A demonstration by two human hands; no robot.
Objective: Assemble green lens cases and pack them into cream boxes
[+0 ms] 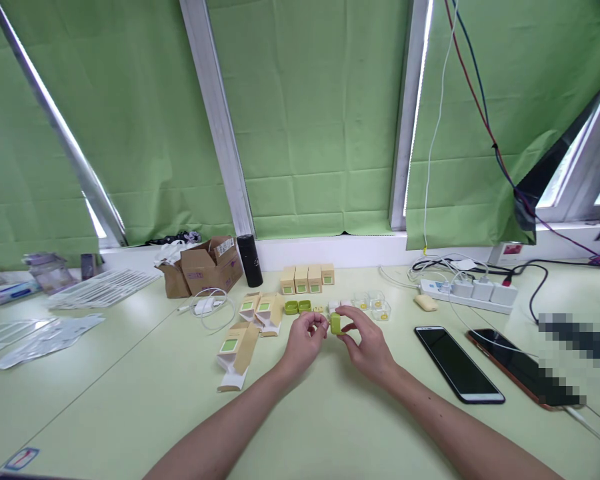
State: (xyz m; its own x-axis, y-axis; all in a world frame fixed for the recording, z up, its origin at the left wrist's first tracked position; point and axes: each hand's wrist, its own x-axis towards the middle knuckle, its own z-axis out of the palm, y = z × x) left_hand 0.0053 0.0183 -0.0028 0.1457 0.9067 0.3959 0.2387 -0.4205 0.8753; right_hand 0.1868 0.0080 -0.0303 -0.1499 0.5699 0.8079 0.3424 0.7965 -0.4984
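Note:
My right hand (367, 343) pinches a small green case (335, 324) above the pale green table (130, 400). My left hand (305, 340) is curled just left of it, fingertips at the case's edge, pinched on something too small to name. Just beyond my hands lie two green cases (297, 307), small white pieces (339, 305) and clear plastic trays (375, 303). Opened tan boxes with green labels (260, 310) lie to the left, one more (235, 353) nearer me. A row of closed tan boxes (307, 279) stands behind.
A brown cardboard box (200, 270) and black bottle (249, 260) stand at the back left. Two phones (457, 363) (517, 367) lie right, a white power strip (467, 293) with cables behind them. Plastic trays and sheets (103, 287) cover the far left.

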